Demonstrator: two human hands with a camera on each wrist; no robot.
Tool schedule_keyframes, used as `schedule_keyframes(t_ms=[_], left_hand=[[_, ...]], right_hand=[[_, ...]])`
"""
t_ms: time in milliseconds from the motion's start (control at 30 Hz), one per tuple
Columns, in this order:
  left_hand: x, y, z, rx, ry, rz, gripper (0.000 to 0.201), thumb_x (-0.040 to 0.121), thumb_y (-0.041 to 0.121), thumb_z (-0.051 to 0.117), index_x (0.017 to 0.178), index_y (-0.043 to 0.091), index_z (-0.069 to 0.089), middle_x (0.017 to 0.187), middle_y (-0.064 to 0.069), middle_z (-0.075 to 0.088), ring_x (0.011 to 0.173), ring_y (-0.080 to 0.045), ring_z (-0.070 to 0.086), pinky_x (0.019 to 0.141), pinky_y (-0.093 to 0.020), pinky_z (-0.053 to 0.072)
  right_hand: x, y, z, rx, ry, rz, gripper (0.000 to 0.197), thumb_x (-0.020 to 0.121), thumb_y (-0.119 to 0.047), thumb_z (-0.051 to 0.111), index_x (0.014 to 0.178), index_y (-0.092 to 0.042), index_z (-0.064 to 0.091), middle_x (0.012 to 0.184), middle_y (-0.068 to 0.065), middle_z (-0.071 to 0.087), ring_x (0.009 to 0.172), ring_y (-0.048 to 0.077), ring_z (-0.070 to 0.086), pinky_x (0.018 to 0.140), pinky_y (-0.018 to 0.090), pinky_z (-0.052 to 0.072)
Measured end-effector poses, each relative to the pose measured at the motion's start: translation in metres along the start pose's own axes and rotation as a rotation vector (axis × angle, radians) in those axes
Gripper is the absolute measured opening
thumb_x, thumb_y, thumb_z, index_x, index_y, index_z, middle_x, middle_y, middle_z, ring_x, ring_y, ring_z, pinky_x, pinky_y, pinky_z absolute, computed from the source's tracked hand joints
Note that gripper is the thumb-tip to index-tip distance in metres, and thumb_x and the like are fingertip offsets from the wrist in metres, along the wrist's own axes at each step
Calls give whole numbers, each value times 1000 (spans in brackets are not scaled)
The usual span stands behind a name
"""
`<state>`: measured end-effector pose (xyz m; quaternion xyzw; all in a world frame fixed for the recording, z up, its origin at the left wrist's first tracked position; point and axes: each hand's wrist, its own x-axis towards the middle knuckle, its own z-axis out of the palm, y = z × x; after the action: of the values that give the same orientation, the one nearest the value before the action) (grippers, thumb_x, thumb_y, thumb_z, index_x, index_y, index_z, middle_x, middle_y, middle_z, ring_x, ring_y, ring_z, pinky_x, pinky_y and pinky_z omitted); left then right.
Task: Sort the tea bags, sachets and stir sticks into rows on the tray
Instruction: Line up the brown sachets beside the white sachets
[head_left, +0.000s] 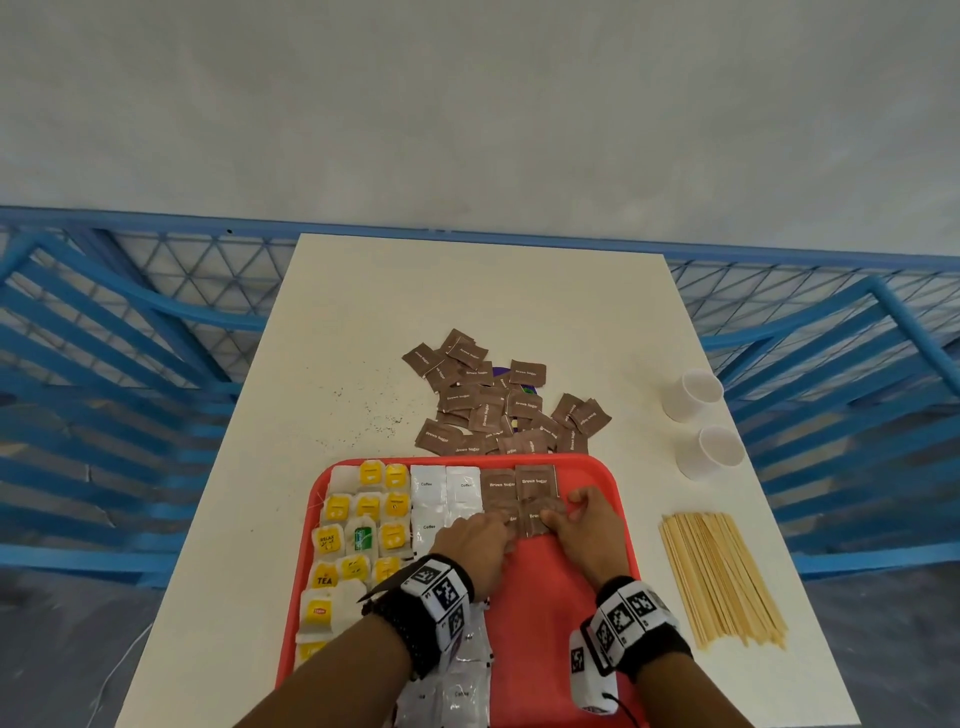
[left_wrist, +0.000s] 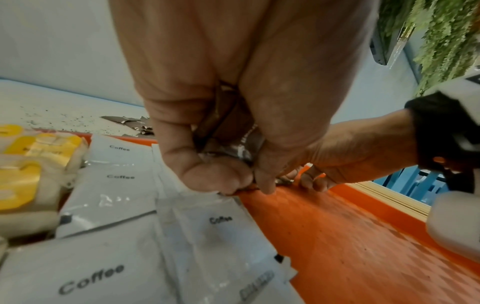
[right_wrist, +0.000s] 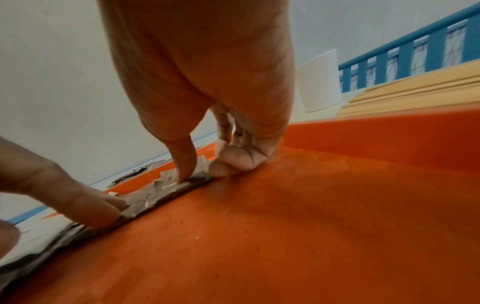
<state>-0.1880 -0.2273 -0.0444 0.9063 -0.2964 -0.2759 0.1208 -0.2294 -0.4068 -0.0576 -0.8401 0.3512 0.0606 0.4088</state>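
Coffee sachets (head_left: 464, 675): closest to the camera, a loose white bunch at the near edge of the tray, partly under the left wrist. More of them sit in a neat column further up (head_left: 427, 486), "Coffee" printed on each.

Tray (head_left: 545, 597): red plastic, sitting on the white worktop (head_left: 363, 322). Its right half is mostly bare, the left half is packed.

Tea bags (head_left: 358, 538): fill the tray's left side in rough rows, mostly yellow tags, one green one in the middle.

Brown sugar sachets on the tray (head_left: 535, 486): right of the coffee column, two at the far rim, another pair just below them under both hands.

Left hand (head_left: 475, 540): fingers curled down, pinching the near edge of a brown sachet where it meets the coffee column; the left wrist view shows brown packets bunched inside the curl too.

Right hand (head_left: 582, 525): one fingertip pressed flat on top of a brown sachet, the other fingers (right_wrist: 240, 159) tucked under with knuckles on the tray floor. Pressing, not gripping.

Brown sugar pile (head_left: 498, 402): big messy heap on the worktop just past the tray's far rim, unsorted.

Stir sticks (head_left: 719, 577): wooden bundle on the worktop right of the tray, none on the tray.

Paper cups (head_left: 696, 392): two white ones on the worktop's right edge, beyond the sticks; can't tell what's in them.
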Motion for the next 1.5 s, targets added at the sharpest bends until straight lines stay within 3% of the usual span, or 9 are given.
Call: schedule_keyframes(t_ms=[200, 333, 467, 600, 800, 900, 1100, 1333, 1500], left_hand=[[-9, 3, -13, -184, 69, 44, 19, 91, 36, 54, 106, 27, 64, 116, 6, 63, 99, -21, 64, 84, -42, 55], [-39, 13, -52, -1080, -18, -94, 45, 100, 56, 43, 120, 20, 63, 93, -7, 72, 53, -14, 59, 51, -29, 51], [-60, 13, -76, -1662, -219, -161, 71, 91, 70, 32, 129, 18, 63, 64, -9, 64, 49, -21, 55, 43, -27, 46], [-71, 16, -83, -1733, -251, -103, 82, 89, 74, 23, 133, 14, 57, 65, -11, 63, 50, -26, 61, 42, -26, 47], [-85, 20, -89, -1501, -140, -47, 62, 96, 63, 32, 117, 15, 66, 80, -10, 68, 62, -31, 66, 43, -27, 51], [-95, 14, -90, -1327, -85, 32, 37, 98, 51, 47, 98, 21, 67, 80, -13, 65, 63, -32, 67, 45, -27, 50], [-108, -8, -94, -1204, 74, 87, 30, 88, 33, 70, 80, 5, 61, 52, -8, 58, 39, -18, 50, 40, -23, 40], [-110, -4, -92, -1448, 164, -3, 31, 85, 35, 69, 83, 4, 71, 59, -15, 49, 43, -22, 41, 41, -22, 33], [-109, 5, -83, -1370, 285, -53, 26, 90, 35, 67, 82, 12, 74, 64, -21, 56, 44, -22, 45, 42, -23, 35]], right_hand=[[-13, -5, -7, 25, 86, -17, 38, 87, -40, 71, 112, -15, 56, 97, -2, 62, 89, 16, 57, 72, 28, 39], [-43, -30, -30, 166, 17, -214, 14, 89, -30, 71, 94, -18, 65, 82, -4, 66, 73, 7, 59, 62, 17, 40], [-91, -76, -51, 293, -291, -408, 15, 88, -24, 75, 88, -10, 69, 79, -15, 72, 61, -2, 54, 61, 14, 43], [-115, -99, -53, 205, -235, -522, 20, 78, -7, 81, 76, 7, 66, 70, -47, 56, 60, -10, 56, 58, 5, 38], [-115, -93, -51, 272, -209, -490, 15, 85, -11, 76, 70, -13, 75, 71, -22, 70, 59, 8, 61, 60, 22, 46], [-109, -86, -53, 271, -272, -455, 19, 85, -15, 76, 68, -23, 74, 69, -11, 68, 61, 2, 55, 63, 20, 43], [-106, -90, -77, 283, -436, -450, 11, 88, -14, 73, 78, -19, 77, 82, 0, 75, 76, 6, 64, 74, 19, 49], [-118, -99, -65, 592, -413, -327, 23, 85, -35, 69, 89, -14, 76, 74, 6, 70, 66, 15, 55, 60, 25, 45], [-124, -99, -55, 593, -323, -324, 20, 87, -27, 70, 86, -9, 79, 73, 8, 74, 56, 5, 56, 57, 18, 44]])
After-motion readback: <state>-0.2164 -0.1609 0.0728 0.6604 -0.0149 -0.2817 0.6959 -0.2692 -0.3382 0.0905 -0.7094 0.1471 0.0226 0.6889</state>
